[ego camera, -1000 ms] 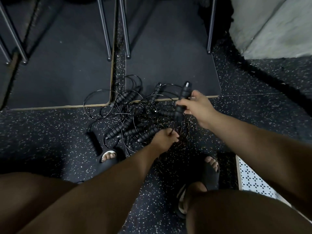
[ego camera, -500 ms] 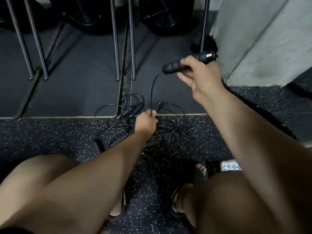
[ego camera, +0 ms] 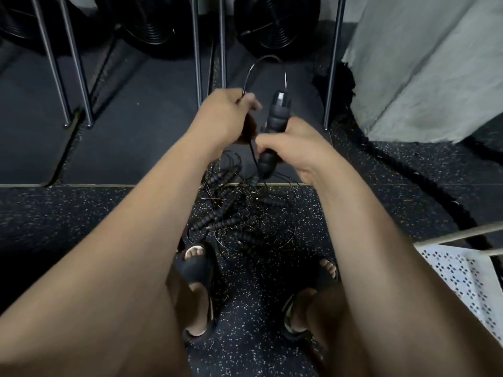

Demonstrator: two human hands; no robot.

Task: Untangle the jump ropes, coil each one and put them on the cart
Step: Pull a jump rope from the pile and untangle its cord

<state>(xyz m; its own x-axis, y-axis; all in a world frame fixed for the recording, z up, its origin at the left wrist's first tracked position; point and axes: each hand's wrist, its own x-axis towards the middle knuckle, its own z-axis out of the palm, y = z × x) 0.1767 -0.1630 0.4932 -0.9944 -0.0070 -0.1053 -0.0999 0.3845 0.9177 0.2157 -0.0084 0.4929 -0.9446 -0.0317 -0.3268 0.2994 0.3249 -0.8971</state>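
The jump rope handle [ego camera: 276, 118] is held up in front of the person, above the floor, nearly upright and tilted slightly. It is black and ribbed, with soft-looking rounded segments and a harder grey cap at its top end. Any marking on that cap is too blurred to read. The right hand [ego camera: 296, 148] grips the handle round its lower middle, fingers and thumb wrapped tightly, so both ends stick out.

A thin black cable [ego camera: 254, 65] leaves the cap, arches up and over to the left, and comes down into the left hand [ego camera: 226, 115]. That hand is just beside the handle, its fingers curled in and pinching the cable. Below it the cable drops toward the floor.

Under the 2 hands lies the tangled pile of ropes [ego camera: 236, 213]: several more ribbed black handles among many loose wire-thin loops. It sits on the speckled rubber floor [ego camera: 81, 213], at the edge of a dark mat [ego camera: 136, 118] and just ahead of the person's dark sandals [ego camera: 194, 268].

Beyond stand metal legs [ego camera: 196, 50] and black round discs [ego camera: 275, 25]. A thick braided rope [ego camera: 408, 170] runs along a grey wall [ego camera: 422, 63] on the right. A white perforated shelf [ego camera: 462, 273] is at the lower right.
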